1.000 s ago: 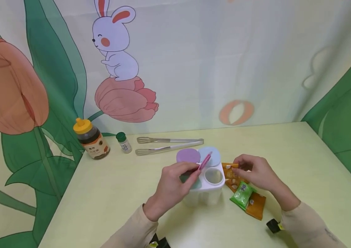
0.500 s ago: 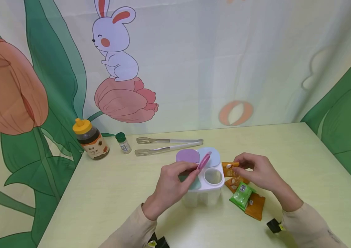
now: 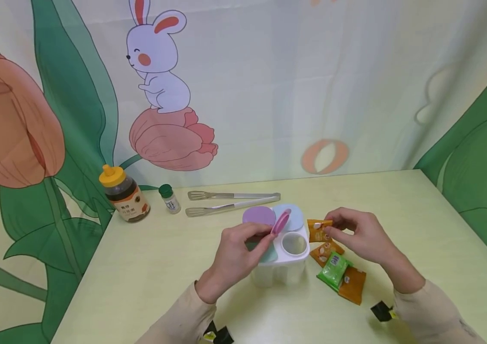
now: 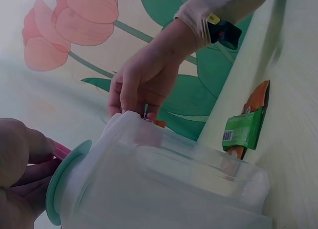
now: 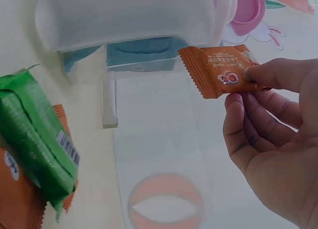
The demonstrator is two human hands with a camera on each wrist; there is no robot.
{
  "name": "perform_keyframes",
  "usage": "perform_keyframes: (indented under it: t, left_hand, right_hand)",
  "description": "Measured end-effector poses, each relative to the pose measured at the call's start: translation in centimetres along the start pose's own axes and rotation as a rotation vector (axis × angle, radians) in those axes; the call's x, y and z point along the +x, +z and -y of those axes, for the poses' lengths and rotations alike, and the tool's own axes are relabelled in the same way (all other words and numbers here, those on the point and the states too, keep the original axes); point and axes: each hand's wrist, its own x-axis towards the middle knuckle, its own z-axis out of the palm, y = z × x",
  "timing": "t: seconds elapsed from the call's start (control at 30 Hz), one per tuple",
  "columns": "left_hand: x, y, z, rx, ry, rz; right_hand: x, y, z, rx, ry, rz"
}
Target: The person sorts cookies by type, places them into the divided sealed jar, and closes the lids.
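Between thumb and fingers my left hand (image 3: 240, 248) pinches a pink lid (image 3: 281, 221), tilted up over the white four-part container (image 3: 286, 272). One round opening (image 3: 294, 243) of that container stands uncovered at the front right; purple (image 3: 258, 216), light blue (image 3: 291, 216) and green (image 3: 270, 254) lids cover the others. My right hand (image 3: 361, 235) pinches an orange snack packet (image 3: 317, 231) just right of the container. In the right wrist view the packet (image 5: 218, 70) looks sealed, with a serrated edge. Below it on the table lie a green packet (image 3: 334, 270) and orange packets (image 3: 352, 285).
At the back left stand a honey bottle (image 3: 129, 200) with a yellow cap and a small green-capped shaker (image 3: 169, 198). Metal tongs (image 3: 234, 206) lie behind the container. A printed cloth (image 3: 247, 95) hangs along the table's back edge.
My right hand has raised the orange packet slightly, away from the packets on the table. The left hand keeps hold of the pink lid, nearly still.
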Motion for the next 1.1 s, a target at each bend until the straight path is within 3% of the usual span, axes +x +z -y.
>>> perform_keyframes:
  t: [1.1]
  left_hand:
    - [0.0,-0.1,0.3,-0.023,-0.024,0.001]
  right_hand:
    - [-0.1,-1.3,3.6,0.096,-0.142,-0.071]
